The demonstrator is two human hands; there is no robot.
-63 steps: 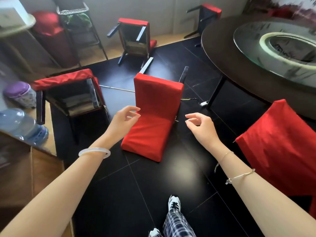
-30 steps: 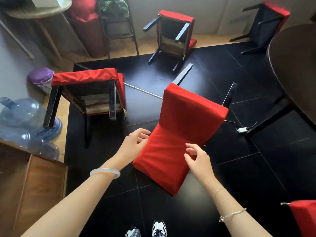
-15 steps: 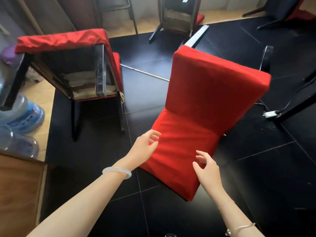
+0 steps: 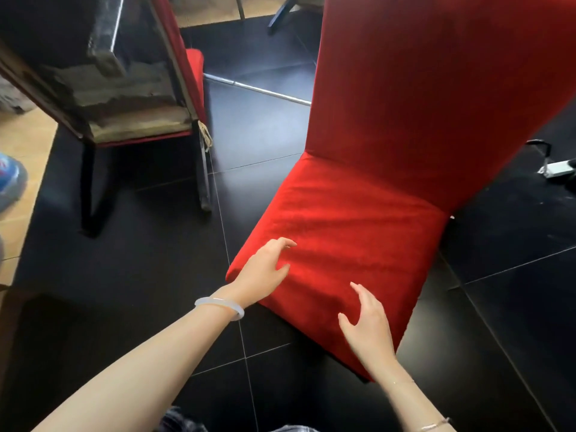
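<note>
A chair in a red fabric cover lies tipped over on the black tiled floor, its backrest end toward me and its seat rising away. My left hand is at the near left corner of the red backrest, fingers spread and relaxed over the fabric. My right hand hovers over the near right part of the same backrest, fingers straight and slightly spread. Neither hand grips the cover. Whether the fingertips touch the fabric is unclear.
A second overturned chair with a red cover lies at the left, underside and dark legs showing. A metal rod lies on the floor between the chairs. A white power strip sits at the right edge.
I have leaned in closer to the tipped chair, which now fills the view. Both hands moved forward and down from open air onto the near end of its red backrest.
</note>
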